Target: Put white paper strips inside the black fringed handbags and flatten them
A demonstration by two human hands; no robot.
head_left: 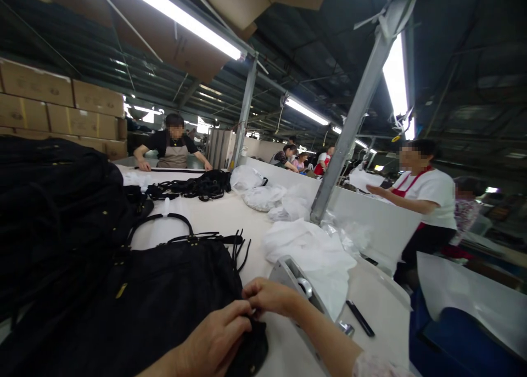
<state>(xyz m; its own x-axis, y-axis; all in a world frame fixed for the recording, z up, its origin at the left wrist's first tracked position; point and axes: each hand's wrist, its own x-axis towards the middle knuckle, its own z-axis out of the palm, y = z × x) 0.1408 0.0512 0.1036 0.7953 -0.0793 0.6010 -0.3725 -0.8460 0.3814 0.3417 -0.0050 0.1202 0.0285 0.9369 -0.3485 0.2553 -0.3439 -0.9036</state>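
Note:
A large black bag (173,300) with a looped handle and loose strap ends lies flat on the white table (214,215) before me. At its right edge, my left hand (214,333) is closed on the black fabric near a corner. My right hand (269,297) meets it there, thumb and fingers pinched together at the same edge. Whatever small part sits between the fingertips is hidden. Just beyond my right hand stands a grey metal device (298,278), partly covered by my forearm.
White sheeting (308,251) is heaped behind the device. A black pen-like object (360,318) lies at right. More black bags (61,190) are piled at left. Black straps (193,185) lie farther back. A metal post (354,108) rises beyond; co-workers stand across and at right.

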